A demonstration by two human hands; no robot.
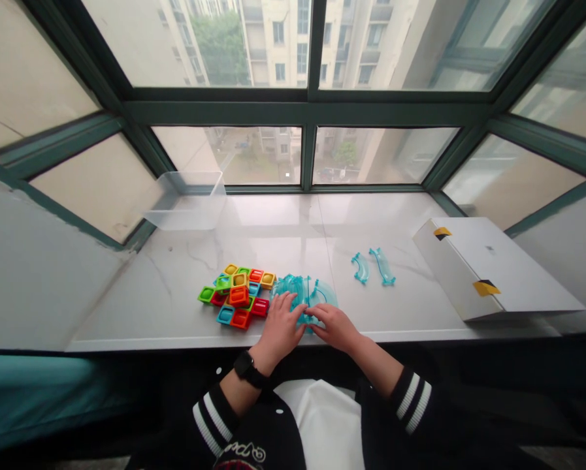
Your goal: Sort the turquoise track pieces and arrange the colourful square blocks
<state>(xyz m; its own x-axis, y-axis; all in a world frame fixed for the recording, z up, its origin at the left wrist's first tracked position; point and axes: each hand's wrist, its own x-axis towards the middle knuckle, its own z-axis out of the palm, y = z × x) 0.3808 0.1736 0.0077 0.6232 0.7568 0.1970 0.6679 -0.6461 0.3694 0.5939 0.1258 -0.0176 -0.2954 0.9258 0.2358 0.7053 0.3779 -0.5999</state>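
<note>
Head view: marble window sill beneath green-framed windows.

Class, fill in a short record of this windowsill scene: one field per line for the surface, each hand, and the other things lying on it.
surface: white marble windowsill
left hand: resting on the pile of clear blue curved pieces, black watch on the wrist
right hand: on the same pile, near edge
left of the pile: heap of coloured square tiles
right of the pile: two loose blue curved pieces
far left: clear plastic tub
far right: white cardboard box, yellow-and-black tape
</note>
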